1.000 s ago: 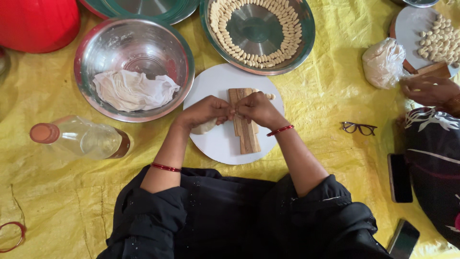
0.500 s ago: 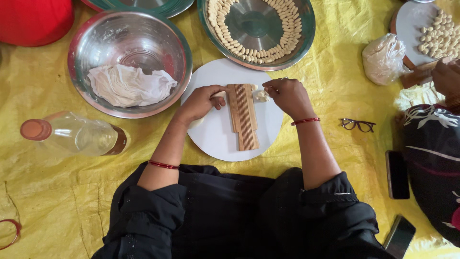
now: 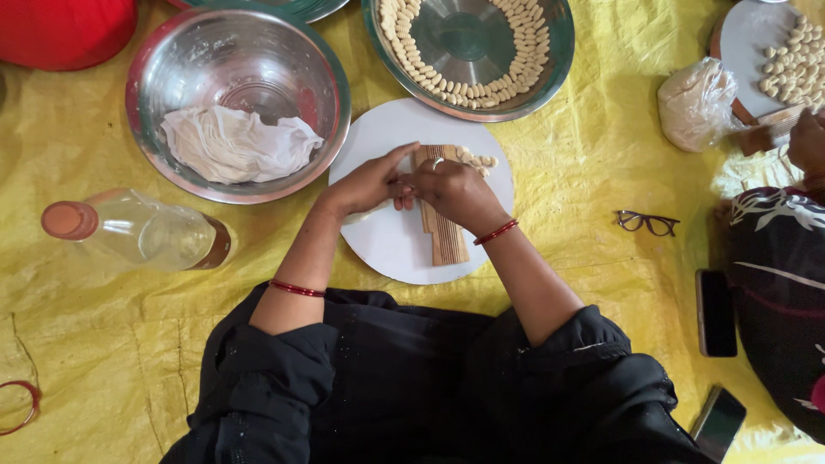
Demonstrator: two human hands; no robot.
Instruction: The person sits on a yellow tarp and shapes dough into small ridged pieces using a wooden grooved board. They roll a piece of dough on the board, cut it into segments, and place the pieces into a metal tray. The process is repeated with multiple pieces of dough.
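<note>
In the head view, on the round white board [image 3: 387,249] at the middle of the yellow sheet [image 3: 584,180], the left hand [image 3: 369,182] and right hand [image 3: 451,191] meet over the ridged wooden paddle [image 3: 444,241], fingers pressed together pinching dough [image 3: 365,212], shaped pieces [image 3: 477,159] lying just beyond them.

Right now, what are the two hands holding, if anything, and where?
The left hand and right hand meet over the ridged wooden board; whatever the fingertips pinch there is hidden, so it cannot be told.
</note>
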